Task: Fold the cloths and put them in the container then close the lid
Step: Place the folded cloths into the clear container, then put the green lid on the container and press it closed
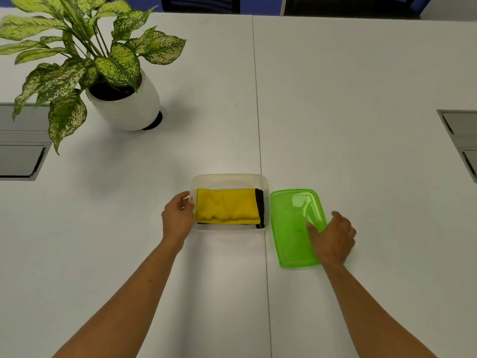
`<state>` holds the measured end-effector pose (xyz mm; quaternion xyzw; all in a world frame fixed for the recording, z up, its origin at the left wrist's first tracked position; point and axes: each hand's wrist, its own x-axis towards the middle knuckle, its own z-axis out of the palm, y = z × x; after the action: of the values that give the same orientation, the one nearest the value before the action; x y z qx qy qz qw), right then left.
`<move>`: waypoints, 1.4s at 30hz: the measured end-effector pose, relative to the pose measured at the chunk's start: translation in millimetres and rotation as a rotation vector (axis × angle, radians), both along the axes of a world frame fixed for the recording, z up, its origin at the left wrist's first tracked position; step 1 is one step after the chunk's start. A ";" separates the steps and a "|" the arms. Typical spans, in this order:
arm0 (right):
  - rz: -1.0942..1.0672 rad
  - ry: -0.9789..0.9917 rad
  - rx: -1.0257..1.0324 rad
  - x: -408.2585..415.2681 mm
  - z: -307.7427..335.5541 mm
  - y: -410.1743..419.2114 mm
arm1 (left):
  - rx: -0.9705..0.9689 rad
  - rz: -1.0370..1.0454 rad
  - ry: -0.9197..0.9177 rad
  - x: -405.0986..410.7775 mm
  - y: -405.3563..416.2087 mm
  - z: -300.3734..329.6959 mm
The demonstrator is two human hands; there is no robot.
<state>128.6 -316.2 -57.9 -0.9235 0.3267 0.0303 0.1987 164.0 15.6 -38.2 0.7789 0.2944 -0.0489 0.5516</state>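
A clear plastic container (229, 178) stands on the white table near its middle. Inside it lies a folded yellow cloth (227, 206) with black edging on its right side. My left hand (178, 218) grips the container's left rim. A translucent green lid (294, 223) lies flat on the table just right of the container. My right hand (333, 237) rests on the lid's right edge, thumb on top and fingers over the side, taking hold of it.
A potted plant in a white pot (126, 104) stands at the back left. Grey cable hatches sit in the table at the far left (23, 151) and far right (462, 135). A seam (260, 156) runs down the table.
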 end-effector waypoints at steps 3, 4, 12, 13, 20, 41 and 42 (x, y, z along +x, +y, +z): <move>-0.002 0.214 0.016 -12.1 -5.9 -10.6 | -0.118 0.050 0.042 -1.5 5.3 -3.0; 0.015 0.240 0.007 -13.6 -6.9 -11.2 | -0.144 0.056 0.053 -1.6 6.2 -3.8; 0.020 0.214 0.129 -6.8 -14.9 -14.9 | -0.238 0.069 0.083 0.0 9.7 -3.7; -0.010 0.199 0.183 -4.8 -14.1 -15.7 | -0.231 0.060 0.080 -0.3 9.3 -2.5; 0.005 -0.109 0.246 23.0 33.2 5.4 | -0.232 0.029 0.112 2.6 11.4 0.5; 1.147 -0.043 -0.279 12.3 29.9 115.2 | -0.493 -0.018 0.186 3.6 20.6 -5.3; 1.166 -0.044 -0.283 12.2 28.6 115.4 | -0.490 -0.021 0.185 3.6 20.9 -5.1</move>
<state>140.8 -200.8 -29.3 -0.9683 -0.2371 0.0713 0.0313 167.6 36.5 -43.3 0.6174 0.3147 -0.1955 0.6940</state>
